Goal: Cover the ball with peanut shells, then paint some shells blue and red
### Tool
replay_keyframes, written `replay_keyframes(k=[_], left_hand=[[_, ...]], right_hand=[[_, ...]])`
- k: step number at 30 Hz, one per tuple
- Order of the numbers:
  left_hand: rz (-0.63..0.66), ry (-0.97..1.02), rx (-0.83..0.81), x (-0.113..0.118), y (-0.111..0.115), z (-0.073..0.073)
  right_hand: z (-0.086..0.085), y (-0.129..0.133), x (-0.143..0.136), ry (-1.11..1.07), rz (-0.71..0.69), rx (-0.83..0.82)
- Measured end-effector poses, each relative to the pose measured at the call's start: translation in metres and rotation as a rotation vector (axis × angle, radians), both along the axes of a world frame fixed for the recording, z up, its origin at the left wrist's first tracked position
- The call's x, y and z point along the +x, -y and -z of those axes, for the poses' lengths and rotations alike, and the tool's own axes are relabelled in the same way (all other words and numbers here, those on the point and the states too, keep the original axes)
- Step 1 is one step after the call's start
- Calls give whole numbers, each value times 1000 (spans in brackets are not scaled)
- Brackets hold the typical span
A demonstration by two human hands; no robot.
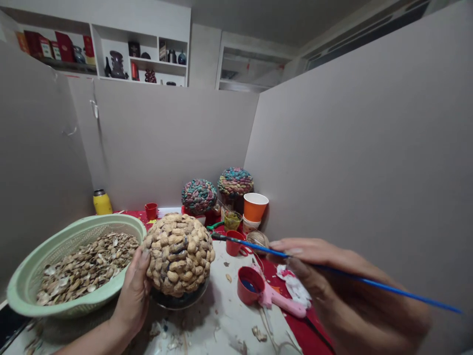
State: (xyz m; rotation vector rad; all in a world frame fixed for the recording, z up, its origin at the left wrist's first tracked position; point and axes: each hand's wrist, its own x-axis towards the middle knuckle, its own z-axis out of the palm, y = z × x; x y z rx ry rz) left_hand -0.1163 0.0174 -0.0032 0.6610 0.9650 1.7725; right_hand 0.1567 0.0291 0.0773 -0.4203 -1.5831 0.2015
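Note:
A ball covered in peanut shells (pixel 195 251) rests on a dark, shiny base (pixel 181 300) in the middle front. My left hand (pixel 131 293) grips its left side, thumb lying on the shells. Some gaps between the front shells look dark blue and wet. My right hand (pixel 343 286), slightly blurred, pinches a long blue paintbrush (pixel 254 243). The brush's dark tip is at the ball's upper right edge; whether it touches, I cannot tell. Below the brush, a red cup (pixel 242 297) contains dark blue liquid, beside a pink-handled tool (pixel 288 301) with a black cord.
A green basket (pixel 16 291) of shell pieces stands left. Behind are two multicoloured shell-covered balls (pixel 198 195), an orange paper cup (pixel 254 209), another red cup (pixel 233 245), a twine roll (pixel 257 240) and a yellow bottle (pixel 101 203). Grey panels (pixel 166 133) enclose the table.

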Motion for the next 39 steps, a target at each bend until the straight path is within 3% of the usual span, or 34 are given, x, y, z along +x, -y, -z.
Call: replay_keyframes(k=[5, 9, 15, 23, 26, 33, 39], left_hand=[[-3, -58, -17, 4, 2, -5], [-21, -72, -48, 5, 0, -7], [-88, -72, -37, 7, 0, -17], [-160, -71, 59, 7, -6, -36], [-164, -86, 60, 4, -10, -31], [-120, -128, 130, 1, -18, 0], [-69, -223, 183, -1, -16, 14]], right_hand=[[7, -9, 23, -162, 150, -232], [30, -39, 42, -185, 58, -509], [63, -80, 52, -344, -212, -798], [80, -90, 59, -332, -260, -888], [81, -91, 59, -329, -265, -907], [85, -93, 62, -283, -233, -933], [83, -90, 60, -329, -237, -952]])
